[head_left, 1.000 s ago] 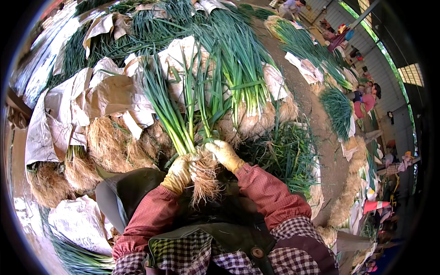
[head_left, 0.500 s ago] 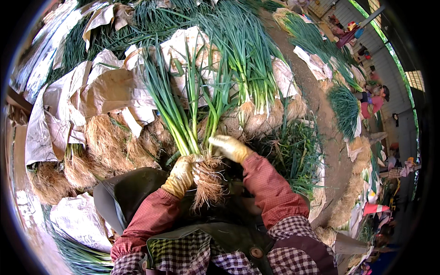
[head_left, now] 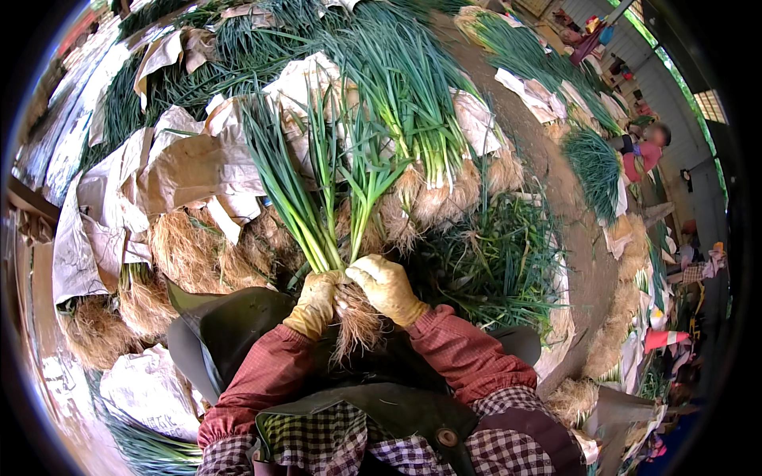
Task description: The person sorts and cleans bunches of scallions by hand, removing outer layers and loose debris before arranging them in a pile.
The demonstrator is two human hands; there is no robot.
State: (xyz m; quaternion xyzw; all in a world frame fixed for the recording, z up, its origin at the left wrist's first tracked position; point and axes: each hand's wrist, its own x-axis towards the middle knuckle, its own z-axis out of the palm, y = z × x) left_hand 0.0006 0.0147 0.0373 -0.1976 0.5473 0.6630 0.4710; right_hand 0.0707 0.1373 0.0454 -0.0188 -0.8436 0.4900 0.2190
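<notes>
A small bunch of green onions (head_left: pixel 298 222) stands up in front of my body, its long green leaves fanning away from me. My left hand (head_left: pixel 314 303), in a yellowish glove, is closed round the white lower stems. Brown stringy roots (head_left: pixel 359 324) hang below and beside that grip. My right hand (head_left: pixel 387 289), gloved the same way, is closed with thumb and fingers pinched on the stem bases, touching the left hand's fingertips. Its exact hold is partly covered by its own fingers.
Beyond lie larger bundles of green onions (head_left: pixel 432 163) and pale sacking (head_left: pixel 202 166). Rooted bundles (head_left: pixel 186 250) line the left. Loose green leaves (head_left: pixel 496 262) pile up right of my hands. Across a dirt path (head_left: pixel 548 178), another person (head_left: pixel 644 155) sits near more bundles.
My right hand has come down and left from above the roots, and its fingers have closed on the stem bases beside my left hand. The left hand keeps its grip.
</notes>
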